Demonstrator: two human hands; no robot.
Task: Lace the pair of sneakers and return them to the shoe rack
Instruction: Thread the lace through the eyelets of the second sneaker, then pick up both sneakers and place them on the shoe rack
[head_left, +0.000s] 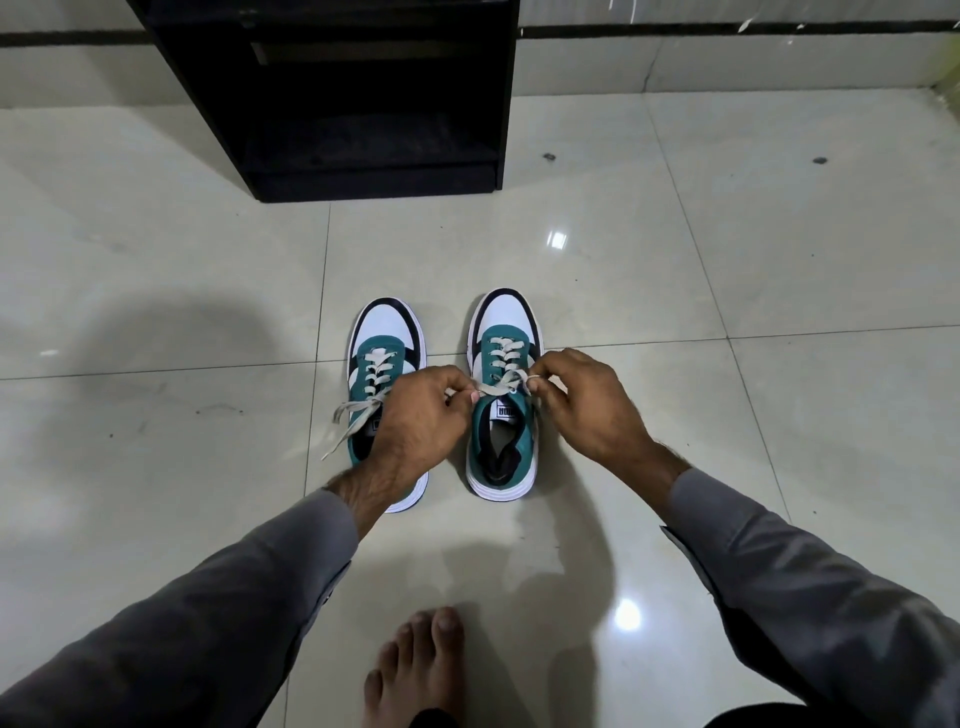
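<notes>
Two teal, white and black sneakers stand side by side on the tiled floor, toes pointing away from me. The left sneaker (387, 343) is laced, and its loose lace ends (353, 418) trail off to the left. Over the right sneaker (506, 441), my left hand (415, 415) pinches one end of its grey lace (501, 387) and my right hand (582, 400) pinches the other end, just above the tongue. My left wrist hides the heel of the left sneaker.
A black shoe rack (363, 93) with open shelves stands against the wall straight ahead, beyond the sneakers. My bare foot (415, 670) rests on the glossy floor tiles (727, 260) near the bottom edge.
</notes>
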